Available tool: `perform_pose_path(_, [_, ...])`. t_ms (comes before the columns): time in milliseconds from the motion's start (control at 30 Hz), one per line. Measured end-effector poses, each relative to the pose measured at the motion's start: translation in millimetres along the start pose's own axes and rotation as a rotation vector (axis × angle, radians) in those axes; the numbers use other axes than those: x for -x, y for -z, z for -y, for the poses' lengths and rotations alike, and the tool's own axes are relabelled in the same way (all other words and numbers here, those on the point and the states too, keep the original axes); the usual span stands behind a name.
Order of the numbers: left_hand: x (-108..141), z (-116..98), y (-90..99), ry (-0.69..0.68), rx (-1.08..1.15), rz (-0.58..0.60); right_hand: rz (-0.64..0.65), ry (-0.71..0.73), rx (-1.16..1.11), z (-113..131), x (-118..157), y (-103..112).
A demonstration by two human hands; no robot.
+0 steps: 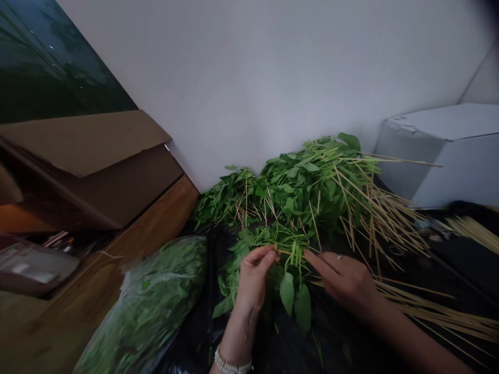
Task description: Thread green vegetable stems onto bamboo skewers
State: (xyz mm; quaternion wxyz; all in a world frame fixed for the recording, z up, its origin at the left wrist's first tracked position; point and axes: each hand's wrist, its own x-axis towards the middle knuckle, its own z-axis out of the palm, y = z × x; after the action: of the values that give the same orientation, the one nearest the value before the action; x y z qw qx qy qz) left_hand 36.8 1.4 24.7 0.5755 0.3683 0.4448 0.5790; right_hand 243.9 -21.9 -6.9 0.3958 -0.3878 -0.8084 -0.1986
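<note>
My left hand (255, 272), with a beaded bracelet at the wrist, pinches a green leaf stem (276, 246) at one end of a thin bamboo skewer (286, 252). From the other side, my right hand (346, 278) grips the skewer, its fingers closed and a ring on one. Several short stems (296, 253) sit side by side across the skewer between my hands. Broad leaves (302, 307) hang from them. Under and behind my left hand lie loose leafy sprigs (244, 244). How far the skewer runs inside my right hand is hidden.
Along the white wall (249, 78) lies a heap of leaves on skewers (312, 171). Bare skewers (440, 309) lie at right, near a white box (460, 156). A clear bag of leaves (156, 301) stands left, beside a wooden board (156, 218) and an open cardboard box (97, 140).
</note>
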Motion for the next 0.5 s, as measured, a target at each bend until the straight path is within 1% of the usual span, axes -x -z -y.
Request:
perform_pose_path(100, [0.0,-0.9,0.9,-0.026,-0.075,-0.001,0.001,0.002,0.011,1.9,-0.6,0.1])
perform_pose_path(233, [1.2,-3.5,-0.7,-0.059,-0.182,0.022,-0.028,-0.003,-0.007,5.0,-2.2,-0.3])
perform_pose_path(333, [2.3,-4.6,-3.0,-0.072,-0.200,0.019,-0.028,-0.018,-0.019,5.6,-2.6,-0.9])
perform_pose_path(500, [3.5,-5.6,-3.5,-0.020,-0.192,0.022,-0.013,-0.014,-0.016,5.3,-2.5,-1.0])
